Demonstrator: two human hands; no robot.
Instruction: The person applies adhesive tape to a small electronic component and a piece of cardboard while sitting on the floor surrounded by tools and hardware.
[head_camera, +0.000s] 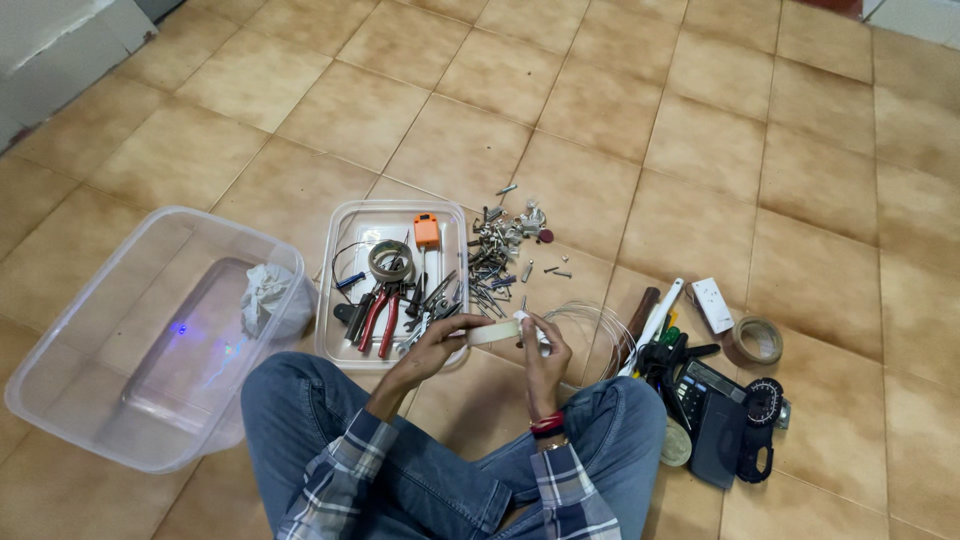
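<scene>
Roll of white tape (495, 332) held between both hands above the knees, seen nearly edge-on, its flat face tilted upward.

The left hand (437, 343) grips the roll's rim; the right hand (543, 350) pinches its far side, the fingertips hard to make out. The shallow clear tray (345, 222) holds red-handled pliers (380, 318) and a wire coil; loose screws (492, 262) lie beside it. The large clear tub (110, 300) contains a crumpled cloth (263, 293).
</scene>
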